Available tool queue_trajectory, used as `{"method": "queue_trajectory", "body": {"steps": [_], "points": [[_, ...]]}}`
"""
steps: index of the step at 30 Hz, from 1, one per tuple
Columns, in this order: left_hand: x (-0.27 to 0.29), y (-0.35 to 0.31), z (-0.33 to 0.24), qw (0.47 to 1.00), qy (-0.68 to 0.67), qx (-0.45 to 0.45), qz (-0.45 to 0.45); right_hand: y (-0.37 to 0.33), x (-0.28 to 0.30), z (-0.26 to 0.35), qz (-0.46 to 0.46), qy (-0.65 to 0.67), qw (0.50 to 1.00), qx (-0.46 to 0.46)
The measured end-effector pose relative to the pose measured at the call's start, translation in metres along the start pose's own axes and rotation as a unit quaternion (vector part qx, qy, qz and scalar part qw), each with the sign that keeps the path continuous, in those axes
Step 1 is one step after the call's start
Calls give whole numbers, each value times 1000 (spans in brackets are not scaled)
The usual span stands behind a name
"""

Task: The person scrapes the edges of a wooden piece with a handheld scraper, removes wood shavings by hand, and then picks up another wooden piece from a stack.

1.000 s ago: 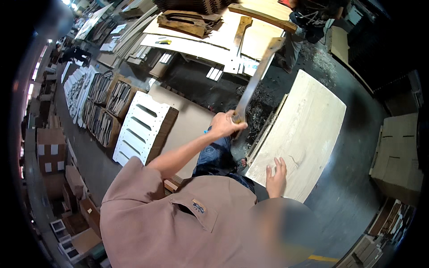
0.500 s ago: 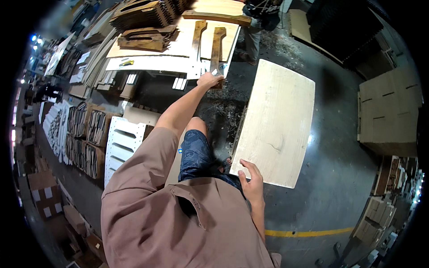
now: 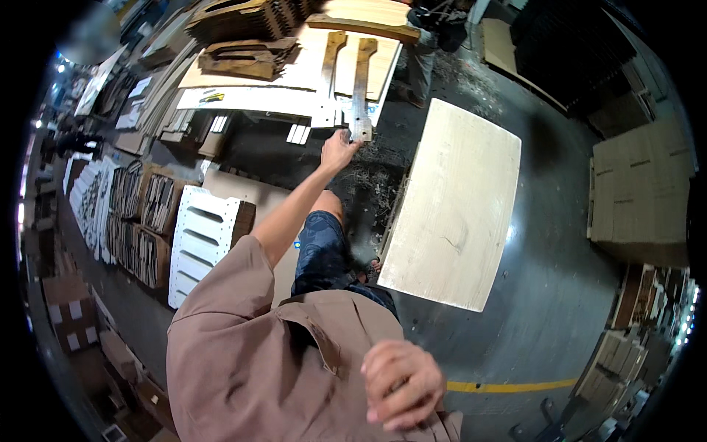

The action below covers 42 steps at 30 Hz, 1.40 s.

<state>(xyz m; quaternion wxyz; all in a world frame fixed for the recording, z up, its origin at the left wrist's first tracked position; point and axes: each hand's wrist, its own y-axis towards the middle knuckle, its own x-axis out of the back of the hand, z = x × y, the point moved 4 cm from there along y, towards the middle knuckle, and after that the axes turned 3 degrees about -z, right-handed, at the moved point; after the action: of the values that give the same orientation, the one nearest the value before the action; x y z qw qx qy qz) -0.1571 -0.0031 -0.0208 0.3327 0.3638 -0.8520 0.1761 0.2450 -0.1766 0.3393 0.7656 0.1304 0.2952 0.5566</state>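
My left hand [image 3: 339, 151] reaches forward to the near edge of the worktable, beside the end of a brown wooden bar [image 3: 361, 85] with a widened head and small holes. Its fingers are bent together, with a small greyish bit at their tips; what they hold is too small to make out. The thumb lies close by the bar's near end, which juts past the table edge. A second similar bar [image 3: 329, 77] lies parallel on its left. My right hand [image 3: 403, 384] is raised before my shirt, fingers curled in with nothing seen in them, slightly blurred.
On the table [image 3: 254, 103] are stacked brown slotted wooden panels [image 3: 247, 59], a long wooden beam [image 3: 362, 28] and a yellow cutter [image 3: 213, 97]. A pale board [image 3: 456, 206] stands to my right. White slotted panels [image 3: 202, 236] are on my left. Another person's leg [image 3: 418, 70] shows beyond the table.
My left hand has drawn back slightly from the top of the bar to its near end. My right hand has left the pale board's corner, come toward my chest and curled up.
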Motion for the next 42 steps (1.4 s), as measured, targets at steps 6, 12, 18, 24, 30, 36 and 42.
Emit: {"method": "queue_trajectory", "body": {"steps": [6,12,18,24,30,36,42], "points": [[58,-103,71,970,-209,29,-119,13,-17,2,180,134,968,111],[92,-196,104,961,-236,103,-104,13,-22,-16,309,234,906,168],[123,-238,85,976,-157,149,-34,45,-4,-13,346,45,933,94],[120,-248,55,978,-193,8,-73,44,-3,-8,391,90,915,46],[94,-241,49,985,-157,45,51,49,-7,-4,382,27,920,77],[86,-247,38,986,-144,24,75,64,-12,8,283,-129,939,148],[63,-240,39,945,-299,47,121,33,-2,11,-157,-191,935,254]]}}
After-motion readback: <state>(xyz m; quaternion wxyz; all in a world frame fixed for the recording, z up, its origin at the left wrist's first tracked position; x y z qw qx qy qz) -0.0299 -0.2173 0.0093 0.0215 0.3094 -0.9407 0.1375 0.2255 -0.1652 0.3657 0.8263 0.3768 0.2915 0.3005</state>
